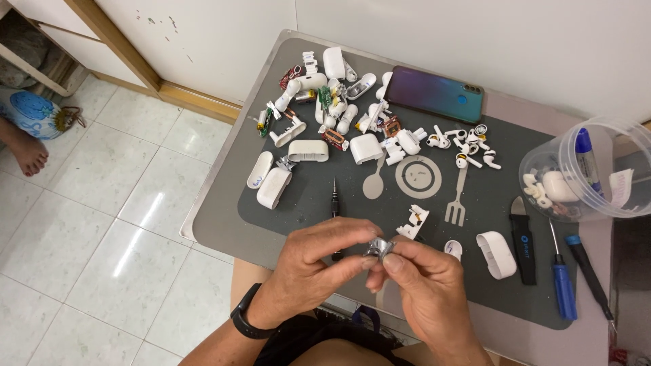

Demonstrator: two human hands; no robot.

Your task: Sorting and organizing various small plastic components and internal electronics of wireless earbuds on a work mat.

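Both my hands pinch one small metal part over the near edge of the counter.

My left hand (319,261) and right hand (420,285) meet fingertip to fingertip, each closed on the small silvery part (378,248); it looks like a bent metal clip, though it is too small for me to be sure. It sits at 6 o'clock on the grey mat (325,196), held just above it. At 12 o'clock from my hands stands a thin black screwdriver (334,203), and a white broken fragment (413,222) lies at 1 o'clock. A heap of white earbud cases and parts (325,102) fills 11 o'clock, a dark phone (435,93) lies at 12, and a clear tub (583,169) stands at 2.
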